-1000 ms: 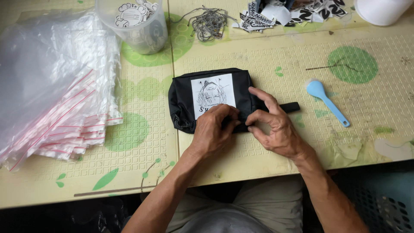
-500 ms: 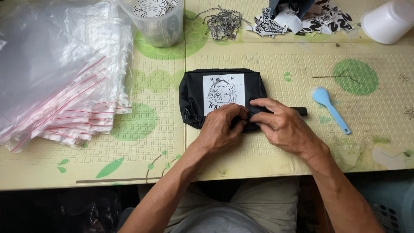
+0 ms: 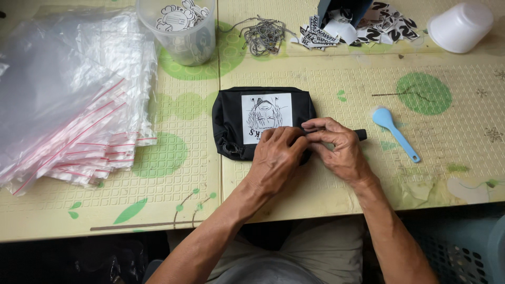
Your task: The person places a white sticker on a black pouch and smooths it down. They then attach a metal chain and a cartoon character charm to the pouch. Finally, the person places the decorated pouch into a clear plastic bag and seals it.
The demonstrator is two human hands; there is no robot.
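The left hand (image 3: 278,153) is laid over the lower right corner of the black fabric zip pouch (image 3: 263,122), fingers curled and pressed down on the cloth, and the right hand (image 3: 336,147) is brought in tight against it, fingertips pinched narrow on something small at the pouch's edge; what is pinched cannot be made out. A second ago the two hands were set a little apart, the right one spread wider over the corner; now they are closed together, so the grip at that corner appears to have been tightened. The pouch itself has hardly been shifted: it is lying flat on the pale yellow patterned surface (image 3: 315,79), its white printed patch (image 3: 263,114) facing up.

To the right, a light blue plastic spoon (image 3: 394,134) is left untouched. To the left, a stack of clear zip bags with red strips (image 3: 73,115) is spread. Farther off, a clear plastic tub of stickers (image 3: 179,29), a tangle of metal chains (image 3: 263,36), a heap of black-and-white stickers (image 3: 363,26) and an upturned white cup (image 3: 460,26) are seen.
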